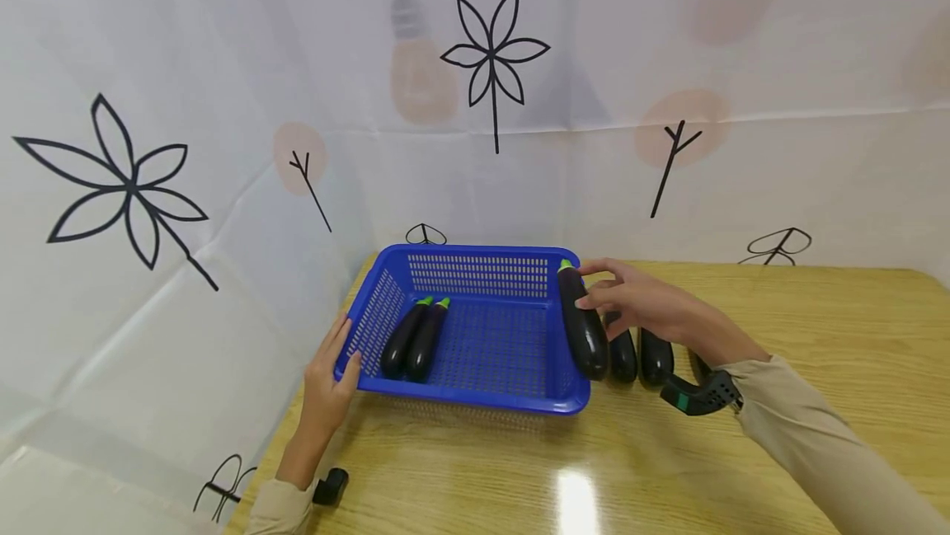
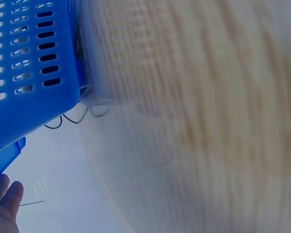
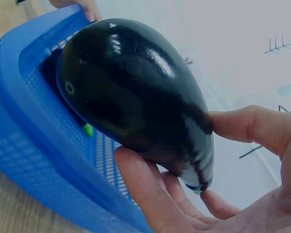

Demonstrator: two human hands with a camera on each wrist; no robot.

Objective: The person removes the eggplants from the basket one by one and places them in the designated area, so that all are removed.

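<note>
In the head view my right hand (image 1: pixel 641 300) holds a dark, glossy eggplant (image 1: pixel 581 325) above the right rim of a blue plastic basket (image 1: pixel 475 395). The right wrist view shows the thumb on one side of this eggplant (image 3: pixel 140 92) and fingers on the other, its rounded end toward the camera. Inside the basket, at the left, two eggplants (image 1: pixel 404 340) lie side by side with green stem ends pointing away. My left hand (image 1: pixel 326 382) holds the basket's left rim near the front corner. In the left wrist view, only some fingers (image 2: pixel 12 198) show beside the basket.
To the right of the basket, several more eggplants (image 1: pixel 656 358) lie on the wooden table (image 1: pixel 816 337), partly hidden by the right hand and wrist. White cloth (image 1: pixel 594 189) with plant drawings hangs behind and at the left.
</note>
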